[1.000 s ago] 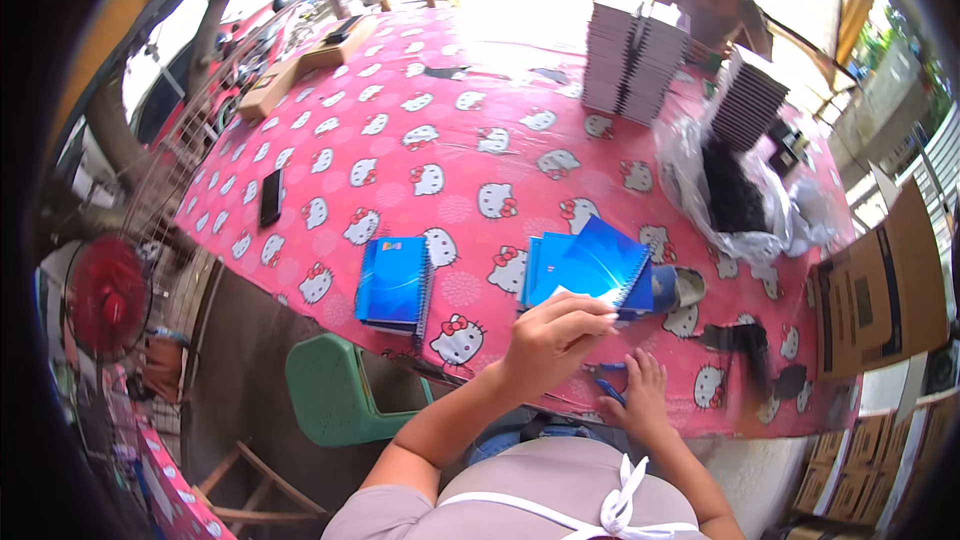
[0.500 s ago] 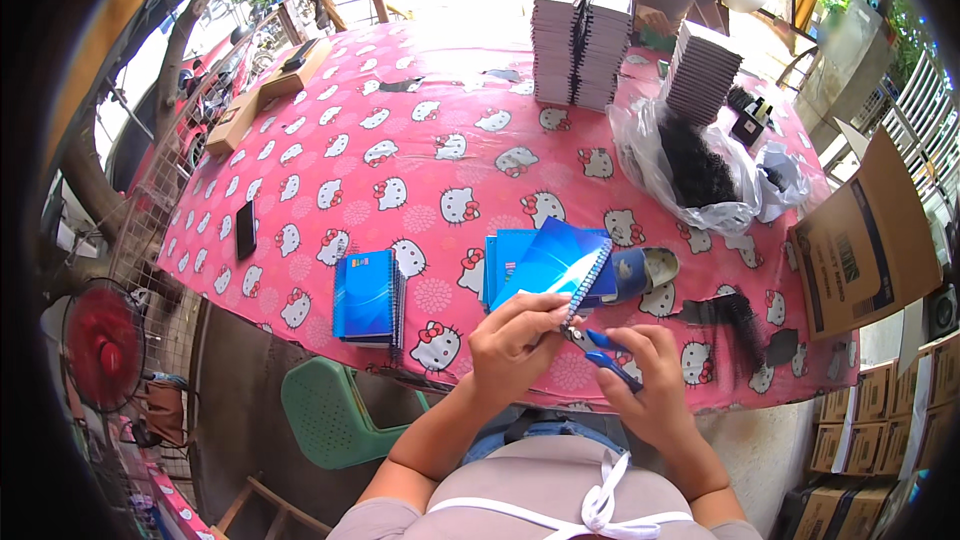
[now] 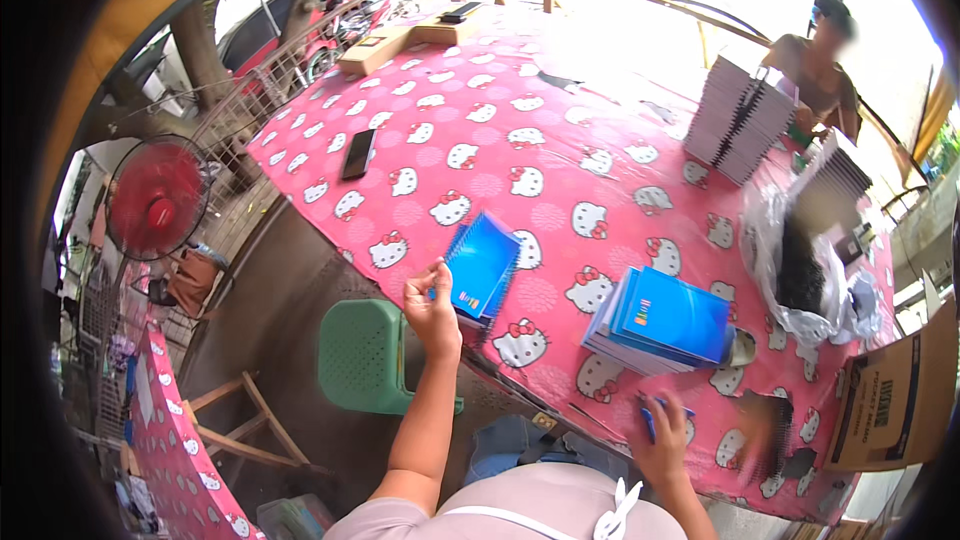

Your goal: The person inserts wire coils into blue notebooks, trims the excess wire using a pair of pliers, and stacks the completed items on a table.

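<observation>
My left hand (image 3: pixel 432 312) is closed at the left edge of a blue spiral notebook (image 3: pixel 484 265), which lies on the small stack at the table's near edge. The fingertips partly cover that edge. Low over the table on the right, my right hand (image 3: pixel 664 445) is wrapped around blue-handled pliers (image 3: pixel 652 424); their jaws are hard to make out. Between the hands, but farther from me, sits a second pile of blue notebooks (image 3: pixel 672 318), its covers slightly fanned.
Tall stacks of notebooks (image 3: pixel 738 120) stand at the far right, near another person (image 3: pixel 822 70). A plastic bag of black coils (image 3: pixel 800 265) and a cardboard box (image 3: pixel 890 405) are on the right. Left are a phone (image 3: pixel 358 155), green stool (image 3: pixel 362 355) and fan (image 3: pixel 158 198).
The view has swung left. My left hand has carried the notebook from in front of me to the left stack. My right hand, with the pliers, has moved away from its coil.
</observation>
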A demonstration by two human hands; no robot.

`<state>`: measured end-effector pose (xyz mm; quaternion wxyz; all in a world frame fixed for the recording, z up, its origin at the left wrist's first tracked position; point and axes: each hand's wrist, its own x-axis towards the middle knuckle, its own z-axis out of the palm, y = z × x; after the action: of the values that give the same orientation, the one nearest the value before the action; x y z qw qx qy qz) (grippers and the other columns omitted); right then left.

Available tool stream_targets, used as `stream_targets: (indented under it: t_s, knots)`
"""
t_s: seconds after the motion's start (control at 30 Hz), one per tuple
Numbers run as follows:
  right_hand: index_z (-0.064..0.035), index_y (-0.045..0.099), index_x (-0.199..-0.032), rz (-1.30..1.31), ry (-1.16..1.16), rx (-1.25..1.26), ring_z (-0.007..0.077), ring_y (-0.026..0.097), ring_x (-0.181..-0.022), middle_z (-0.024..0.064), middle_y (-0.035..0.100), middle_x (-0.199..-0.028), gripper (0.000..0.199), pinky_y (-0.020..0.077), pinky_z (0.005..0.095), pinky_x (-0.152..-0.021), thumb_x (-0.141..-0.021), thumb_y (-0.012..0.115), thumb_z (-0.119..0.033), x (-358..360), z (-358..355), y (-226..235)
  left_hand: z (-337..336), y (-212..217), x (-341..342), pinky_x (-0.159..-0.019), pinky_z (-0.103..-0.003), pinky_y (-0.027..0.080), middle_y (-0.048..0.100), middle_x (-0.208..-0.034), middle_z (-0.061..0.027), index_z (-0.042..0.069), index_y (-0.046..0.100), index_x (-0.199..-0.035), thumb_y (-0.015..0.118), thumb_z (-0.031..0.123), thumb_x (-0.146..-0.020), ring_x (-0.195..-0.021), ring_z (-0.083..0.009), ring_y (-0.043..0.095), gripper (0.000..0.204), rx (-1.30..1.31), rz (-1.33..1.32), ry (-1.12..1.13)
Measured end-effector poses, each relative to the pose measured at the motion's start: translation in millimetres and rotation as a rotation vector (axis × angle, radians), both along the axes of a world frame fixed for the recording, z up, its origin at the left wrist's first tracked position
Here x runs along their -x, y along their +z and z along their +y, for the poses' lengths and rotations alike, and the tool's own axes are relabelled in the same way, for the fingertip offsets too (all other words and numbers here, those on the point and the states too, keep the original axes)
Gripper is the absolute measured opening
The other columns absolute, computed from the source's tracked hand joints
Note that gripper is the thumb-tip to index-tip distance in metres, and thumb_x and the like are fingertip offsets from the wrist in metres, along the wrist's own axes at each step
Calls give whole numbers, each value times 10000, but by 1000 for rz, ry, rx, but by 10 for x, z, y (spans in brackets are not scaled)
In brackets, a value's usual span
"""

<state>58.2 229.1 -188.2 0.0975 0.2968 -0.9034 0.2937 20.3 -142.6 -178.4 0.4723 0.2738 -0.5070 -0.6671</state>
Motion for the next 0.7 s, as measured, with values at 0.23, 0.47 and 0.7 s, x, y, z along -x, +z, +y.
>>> stream_targets:
  t_s: [0.23, 0.47, 0.7]
  knots:
    - [15, 603, -1102, 54, 372, 707, 371, 587, -1093, 217, 618, -1126, 322, 450, 413, -955, -799, 706, -19, 788, -2197, 47, -234, -602, -108, -894, -292, 423, 555, -1250, -140, 27, 511, -1062, 482, 119, -981, -1053, -146, 526, 125, 138, -38, -14]
    - [31, 653, -921, -614, 304, 1110, 143, 593, -874, 95, 660, -966, 287, 468, 304, -797, -994, 507, -205, 1741, -3124, -327, -127, -524, 57, -937, -368, 428, 659, -1043, -175, -66, 646, -1013, 327, 425, -1023, -994, -245, 601, 586, 103, -114, 188]
    - [12, 600, -846, -622, 316, 1248, 157, 583, -772, 71, 613, -807, 469, 455, 295, -740, -1015, 423, -388, 1682, -3195, -429, -222, -551, 65, -801, -348, 456, 647, -804, -133, -31, 635, -757, 309, 401, -1036, -809, -214, 588, 609, -46, 19, 329]
